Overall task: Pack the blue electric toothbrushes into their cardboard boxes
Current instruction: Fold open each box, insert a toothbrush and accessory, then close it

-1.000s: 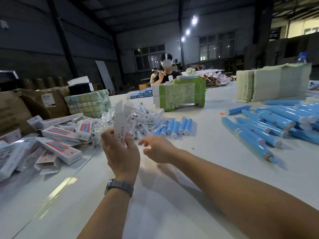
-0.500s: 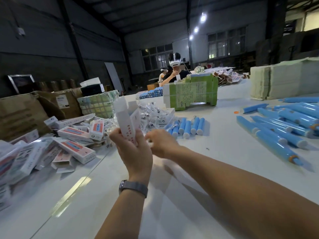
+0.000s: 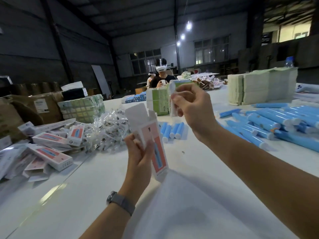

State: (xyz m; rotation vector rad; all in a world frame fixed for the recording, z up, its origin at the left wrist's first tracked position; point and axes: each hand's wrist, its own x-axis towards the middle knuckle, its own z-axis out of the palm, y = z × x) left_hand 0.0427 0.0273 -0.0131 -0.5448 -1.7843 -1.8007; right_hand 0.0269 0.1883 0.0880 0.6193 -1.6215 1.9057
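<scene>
My left hand (image 3: 139, 158) grips a white and pink cardboard box (image 3: 156, 145) upright above the table, its top flap open. Up and to the right of the box, my right hand (image 3: 190, 105) pinches a small clear plastic packet (image 3: 172, 100). A short row of blue toothbrush handles (image 3: 171, 130) lies on the white table (image 3: 103, 187) just behind the box. Several more blue toothbrushes (image 3: 276, 125) are heaped at the right. A pile of clear packets (image 3: 108, 130) sits left of the box.
Packed and flat boxes (image 3: 50, 152) lie heaped at the left. A green carton (image 3: 158, 100) and stacks of pale leaflets (image 3: 262, 87) stand further back. Brown cartons (image 3: 31, 107) line the left edge. Another person (image 3: 161, 75) sits at the far end.
My right hand has risen from the packet pile with a clear packet. My left hand has brought the open box closer and higher.
</scene>
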